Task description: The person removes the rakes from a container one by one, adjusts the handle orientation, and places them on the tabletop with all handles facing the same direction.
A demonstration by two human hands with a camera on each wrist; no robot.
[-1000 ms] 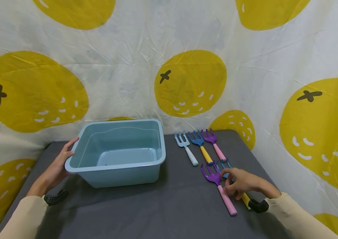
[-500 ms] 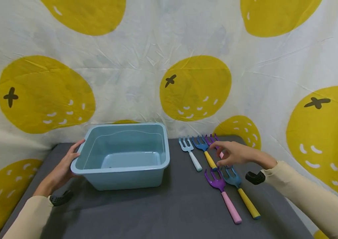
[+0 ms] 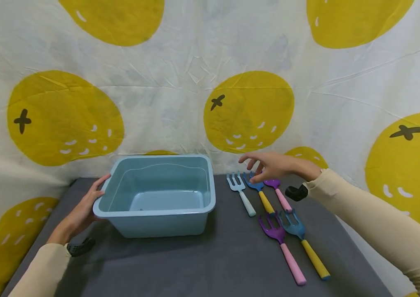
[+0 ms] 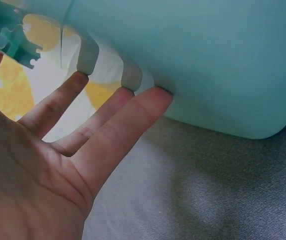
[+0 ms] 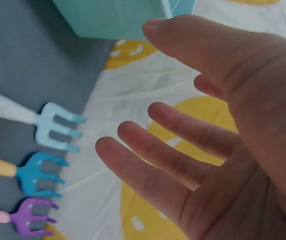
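Note:
A light blue plastic basin stands on the left half of the table. My left hand is at its left end; in the left wrist view, straight fingertips touch the outer wall. My right hand hovers, fingers spread and holding nothing, above the back row of garden hand forks. That row has a pale blue fork, a blue fork with a yellow handle and a purple fork with a pink handle, whose tines are partly hidden. Nearer lie another purple-and-pink fork and another blue-and-yellow fork.
Dark grey cloth covers the table. Behind and to the right hangs a white curtain printed with yellow fruit, close to the table's back edge. The basin's near wall faces me.
My right hand has moved from the nearer forks, away and leftward, to above the back row, taking no fork. The left hand stays at the basin. The head view has shifted slightly.

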